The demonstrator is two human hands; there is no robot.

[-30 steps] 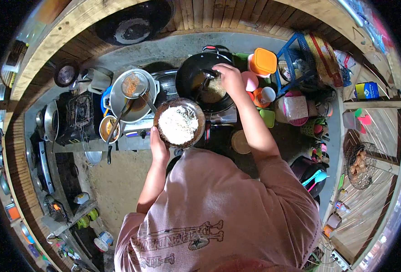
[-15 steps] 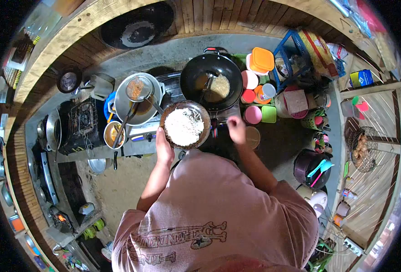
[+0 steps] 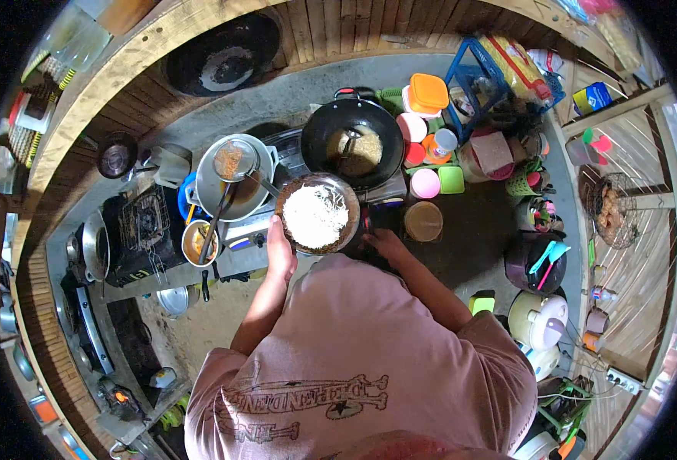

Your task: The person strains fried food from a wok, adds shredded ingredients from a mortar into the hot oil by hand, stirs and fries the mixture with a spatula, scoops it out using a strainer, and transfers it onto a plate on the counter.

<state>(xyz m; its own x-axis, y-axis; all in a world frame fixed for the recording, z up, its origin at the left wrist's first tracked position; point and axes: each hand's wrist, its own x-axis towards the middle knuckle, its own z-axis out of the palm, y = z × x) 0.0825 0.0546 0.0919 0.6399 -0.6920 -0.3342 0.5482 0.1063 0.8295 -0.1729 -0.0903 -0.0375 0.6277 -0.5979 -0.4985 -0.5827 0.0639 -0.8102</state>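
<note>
Left grip (image 3: 280,251) holds a brown bowl (image 3: 329,181) of white shreds (image 3: 315,215).

The grey worktop (image 3: 236,263) carries a stove (image 3: 288,149). Left of the stove stand a blackened grill (image 3: 143,218) and a small bowl (image 3: 190,245); right of the stove stand a pink tub (image 3: 425,184), a green tub (image 3: 452,180) and a blue crate (image 3: 458,60).

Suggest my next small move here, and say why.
Perhaps move your right hand to the utensil: it rests unheld in the wok beside pale food, while your left hand is taken up holding the bowl of white shreds.
</note>
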